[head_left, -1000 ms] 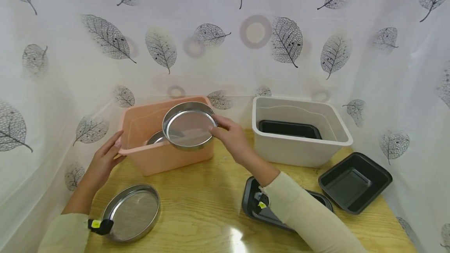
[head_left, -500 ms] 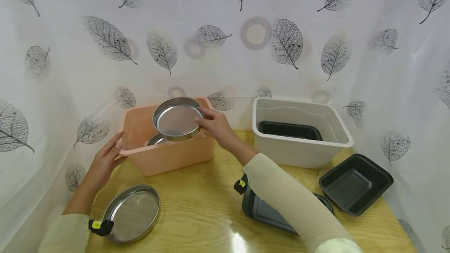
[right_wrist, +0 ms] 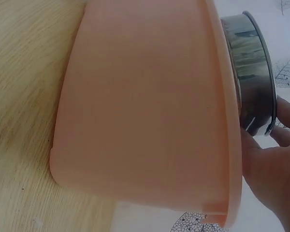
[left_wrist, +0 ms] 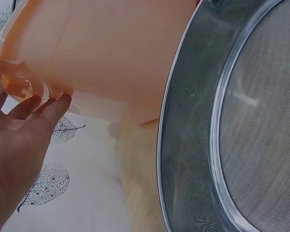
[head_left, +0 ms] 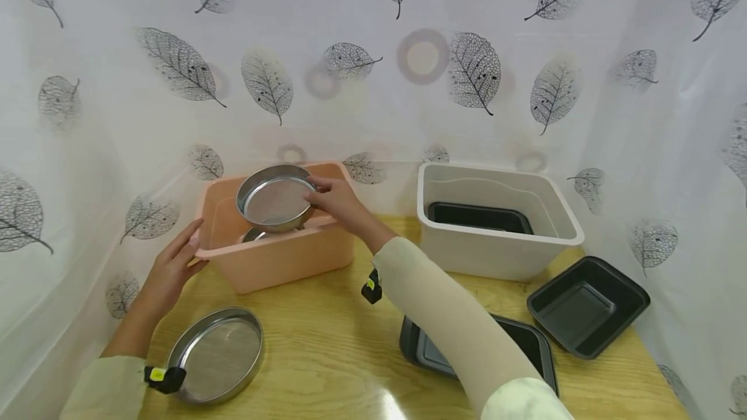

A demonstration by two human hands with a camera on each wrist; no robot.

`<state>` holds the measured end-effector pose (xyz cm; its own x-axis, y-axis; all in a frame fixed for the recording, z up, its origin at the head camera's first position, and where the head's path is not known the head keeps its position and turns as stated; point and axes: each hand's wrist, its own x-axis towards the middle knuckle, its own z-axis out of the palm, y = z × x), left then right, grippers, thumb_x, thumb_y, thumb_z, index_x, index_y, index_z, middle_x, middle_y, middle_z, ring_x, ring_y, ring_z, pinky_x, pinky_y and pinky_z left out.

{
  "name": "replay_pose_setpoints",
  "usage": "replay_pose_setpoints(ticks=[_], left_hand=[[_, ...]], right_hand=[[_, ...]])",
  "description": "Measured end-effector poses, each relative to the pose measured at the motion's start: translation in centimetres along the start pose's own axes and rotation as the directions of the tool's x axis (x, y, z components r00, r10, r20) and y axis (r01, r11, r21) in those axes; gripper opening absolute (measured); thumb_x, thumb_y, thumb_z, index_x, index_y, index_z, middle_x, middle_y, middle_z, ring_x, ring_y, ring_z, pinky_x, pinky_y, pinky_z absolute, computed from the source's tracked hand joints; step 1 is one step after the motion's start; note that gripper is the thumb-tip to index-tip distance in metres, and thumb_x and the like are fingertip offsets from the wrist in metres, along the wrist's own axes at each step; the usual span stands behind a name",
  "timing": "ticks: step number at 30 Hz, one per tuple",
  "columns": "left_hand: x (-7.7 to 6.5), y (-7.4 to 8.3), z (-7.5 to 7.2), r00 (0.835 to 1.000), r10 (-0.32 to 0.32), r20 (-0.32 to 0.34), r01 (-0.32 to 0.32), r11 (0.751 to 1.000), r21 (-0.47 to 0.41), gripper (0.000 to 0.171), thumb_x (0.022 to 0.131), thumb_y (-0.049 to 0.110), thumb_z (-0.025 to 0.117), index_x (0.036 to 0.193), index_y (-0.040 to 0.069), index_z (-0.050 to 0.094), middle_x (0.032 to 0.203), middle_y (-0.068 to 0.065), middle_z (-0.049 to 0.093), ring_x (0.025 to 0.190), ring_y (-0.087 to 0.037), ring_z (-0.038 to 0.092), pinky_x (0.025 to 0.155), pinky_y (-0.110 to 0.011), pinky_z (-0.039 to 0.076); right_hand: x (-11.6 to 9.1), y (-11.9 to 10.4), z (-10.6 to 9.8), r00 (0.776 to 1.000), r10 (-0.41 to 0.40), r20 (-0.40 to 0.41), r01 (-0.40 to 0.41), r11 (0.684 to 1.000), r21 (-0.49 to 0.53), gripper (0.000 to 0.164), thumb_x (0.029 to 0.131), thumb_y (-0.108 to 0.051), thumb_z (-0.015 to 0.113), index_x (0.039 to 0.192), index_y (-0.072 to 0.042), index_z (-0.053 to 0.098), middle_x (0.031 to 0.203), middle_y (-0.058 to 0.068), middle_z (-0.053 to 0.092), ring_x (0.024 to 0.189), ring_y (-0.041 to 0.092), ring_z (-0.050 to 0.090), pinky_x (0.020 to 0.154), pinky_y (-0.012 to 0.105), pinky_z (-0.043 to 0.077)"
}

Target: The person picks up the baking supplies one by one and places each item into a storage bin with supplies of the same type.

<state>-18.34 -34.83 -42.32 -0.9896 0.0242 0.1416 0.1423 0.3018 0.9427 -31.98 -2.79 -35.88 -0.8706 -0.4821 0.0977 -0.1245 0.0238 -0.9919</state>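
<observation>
My right hand (head_left: pixel 335 199) pinches the rim of a round metal sieve (head_left: pixel 275 203), held tilted over the peach plastic bin (head_left: pixel 292 264). In the right wrist view, the sieve's shiny side wall (right_wrist: pixel 253 72) shows beyond the bin's rim, with the fingers at its edge. My left hand (head_left: pixel 169 271) holds the bin's left front corner; its fingertips (left_wrist: pixel 63 101) curl under the rim in the left wrist view. Part of another shiny metal piece (head_left: pixel 253 234) shows inside the bin, mostly hidden by the held sieve. A second round sieve (head_left: pixel 218 355) lies on the table by my left forearm.
A white bin (head_left: pixel 496 255) stands at the back right with a black pan (head_left: pixel 478 216) inside. To its front right is a square black pan (head_left: pixel 589 306). A dark rectangular tray (head_left: pixel 426 349) lies partly under my right forearm. A leaf-print curtain (head_left: pixel 373 102) surrounds the wooden table (head_left: pixel 332 329).
My right hand has carried the sieve leftward, farther over the peach bin. My left hand stays at the bin's corner. More of the dark tray's right end is uncovered.
</observation>
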Motion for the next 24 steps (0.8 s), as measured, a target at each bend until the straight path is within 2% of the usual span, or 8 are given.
replay_pose_setpoints(ticks=[5, 8, 13, 17, 20, 24], left_hand=[[0.0, 0.0, 0.0, 1.000, 0.004, 0.000, -0.004, 1.000, 0.007, 0.059, 0.110, 0.040, 0.034, 0.164, 0.025, 0.014, 0.168, -0.022, 0.002, 0.146, -0.054, 0.017, 0.090, -0.005, 0.046], [0.0, 0.0, 0.0, 1.000, 0.007, 0.004, -0.007, 1.000, -0.011, 0.059, 0.110, 0.039, 0.034, 0.164, 0.024, 0.015, 0.168, -0.021, 0.002, 0.148, -0.051, 0.016, 0.090, -0.005, 0.047], [0.1, 0.0, 0.0, 1.000, 0.010, 0.004, -0.010, 1.000, -0.024, 0.058, 0.110, 0.037, 0.035, 0.163, 0.024, 0.015, 0.169, -0.019, 0.002, 0.150, -0.048, 0.017, 0.091, -0.005, 0.046], [0.4, 0.0, 0.2, 1.000, 0.010, 0.010, -0.010, 1.000, -0.022, 0.058, 0.110, 0.039, 0.035, 0.163, 0.025, 0.015, 0.169, -0.019, 0.003, 0.148, -0.052, 0.016, 0.090, -0.005, 0.046], [0.5, -0.2, 0.2, 1.000, 0.016, 0.015, -0.015, 0.997, -0.077, 0.058, 0.110, 0.037, 0.036, 0.164, 0.024, 0.015, 0.170, -0.017, 0.001, 0.149, -0.051, 0.013, 0.091, -0.005, 0.047], [0.2, -0.7, 0.0, 0.999, 0.035, 0.012, -0.033, 0.987, -0.158, 0.058, 0.111, 0.033, 0.037, 0.163, 0.022, 0.016, 0.170, -0.017, -0.002, 0.152, -0.041, 0.013, 0.092, -0.006, 0.048]], right_hand=[[1.1, 0.2, 0.4, 1.000, 0.002, -0.005, -0.003, 0.997, -0.071, 0.049, 0.099, -0.009, 0.064, 0.146, -0.003, 0.052, 0.121, 0.022, 0.064, 0.089, 0.012, 0.064, 0.088, 0.026, 0.059], [1.7, 0.2, 0.4, 1.000, 0.003, -0.018, -0.005, 0.992, -0.128, 0.049, 0.098, -0.008, 0.065, 0.145, -0.002, 0.053, 0.115, 0.021, 0.065, 0.086, 0.015, 0.066, 0.084, 0.024, 0.059], [2.4, 0.2, 0.2, 1.000, 0.018, -0.005, -0.018, 0.992, -0.126, 0.050, 0.098, -0.004, 0.063, 0.146, 0.003, 0.049, 0.130, 0.026, 0.061, 0.108, 0.032, 0.067, 0.092, 0.029, 0.059], [2.9, 0.8, -0.2, 0.997, 0.073, -0.021, -0.075, 0.992, -0.099, 0.051, 0.099, -0.002, 0.061, 0.147, 0.005, 0.046, 0.140, 0.026, 0.056, 0.120, 0.037, 0.062, 0.098, 0.034, 0.057], [3.2, 1.2, -0.2, 0.995, 0.094, -0.030, -0.097, 0.982, -0.161, 0.050, 0.099, -0.002, 0.062, 0.146, 0.006, 0.048, 0.142, 0.026, 0.055, 0.116, 0.034, 0.064, 0.094, 0.031, 0.058], [3.6, 1.3, 0.2, 0.995, 0.096, -0.010, -0.095, 0.955, -0.281, 0.049, 0.098, -0.003, 0.063, 0.145, 0.005, 0.050, 0.144, 0.024, 0.055, 0.105, 0.026, 0.067, 0.082, 0.022, 0.056]])
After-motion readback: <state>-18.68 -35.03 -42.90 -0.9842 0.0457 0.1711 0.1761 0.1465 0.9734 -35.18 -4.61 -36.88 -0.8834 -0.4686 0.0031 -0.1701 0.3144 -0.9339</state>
